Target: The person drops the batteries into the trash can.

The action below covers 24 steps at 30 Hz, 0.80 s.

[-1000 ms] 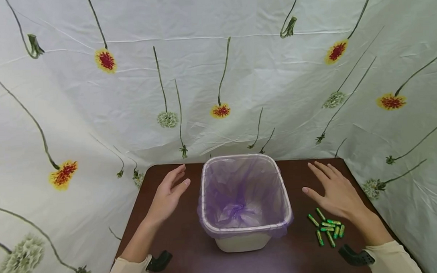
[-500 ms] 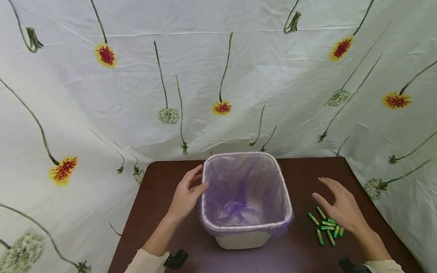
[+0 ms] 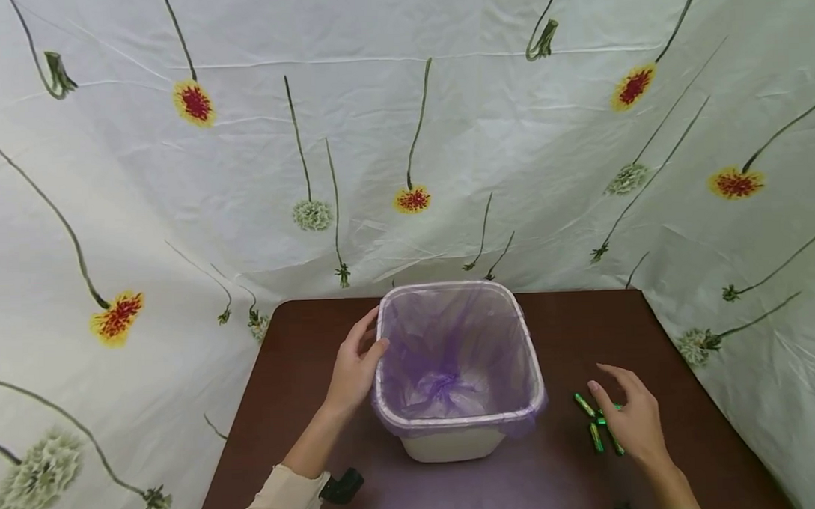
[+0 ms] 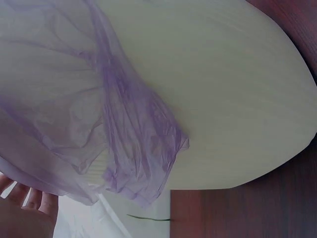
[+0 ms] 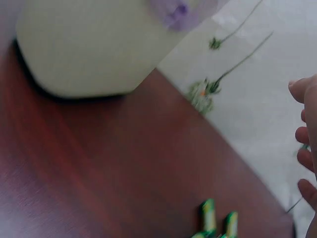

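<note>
A pale square bin (image 3: 455, 446) stands on the dark table, lined with a translucent purple bag (image 3: 445, 358) folded over its rim. My left hand (image 3: 352, 369) rests against the bin's left side, the thumb close to the rim; in the left wrist view its fingertips (image 4: 48, 203) touch the bag's overhang. To the right of the bin, my right hand (image 3: 632, 419) hovers with relaxed fingers over several small green-and-yellow batteries (image 3: 584, 405), hiding some of them. Two batteries (image 5: 209, 218) show at the bottom of the right wrist view, with the right hand (image 5: 309, 139) apart from them.
The dark brown table (image 3: 296, 348) ends at a back edge against a white cloth (image 3: 376, 136) printed with flowers. The cloth also runs down both sides. A bit of purple bag (image 4: 138, 134) hangs down the bin's outside.
My left hand has moved right and come to rest against the bin. My right hand has come down and towards me, now over the batteries. The bin stays where it was.
</note>
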Each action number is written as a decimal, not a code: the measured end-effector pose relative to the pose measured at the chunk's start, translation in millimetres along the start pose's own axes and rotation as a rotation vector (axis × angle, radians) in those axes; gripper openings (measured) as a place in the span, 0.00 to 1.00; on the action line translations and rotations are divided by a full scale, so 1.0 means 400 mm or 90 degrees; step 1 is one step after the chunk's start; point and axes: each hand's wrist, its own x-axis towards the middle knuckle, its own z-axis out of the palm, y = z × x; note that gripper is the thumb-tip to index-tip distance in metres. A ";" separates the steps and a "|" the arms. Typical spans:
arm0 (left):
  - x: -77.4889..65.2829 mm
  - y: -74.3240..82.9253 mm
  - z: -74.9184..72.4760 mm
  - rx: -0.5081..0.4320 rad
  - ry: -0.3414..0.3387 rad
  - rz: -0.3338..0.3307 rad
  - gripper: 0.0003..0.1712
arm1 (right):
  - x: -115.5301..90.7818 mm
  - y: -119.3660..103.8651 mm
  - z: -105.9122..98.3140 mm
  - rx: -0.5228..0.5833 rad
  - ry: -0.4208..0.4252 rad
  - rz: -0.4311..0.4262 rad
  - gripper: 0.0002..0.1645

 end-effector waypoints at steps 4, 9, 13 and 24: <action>-0.004 -0.005 0.000 0.017 0.005 0.006 0.33 | -0.046 0.037 0.029 -0.015 0.016 0.036 0.21; -0.004 -0.004 0.000 0.012 -0.002 0.014 0.33 | -0.099 0.071 0.061 -0.028 0.047 0.083 0.18; -0.002 -0.001 0.001 0.016 0.000 0.022 0.33 | -0.129 0.088 0.082 -0.038 0.061 0.123 0.18; -0.006 0.002 0.001 0.053 -0.010 0.012 0.32 | -0.169 0.123 0.136 -0.063 0.104 0.131 0.16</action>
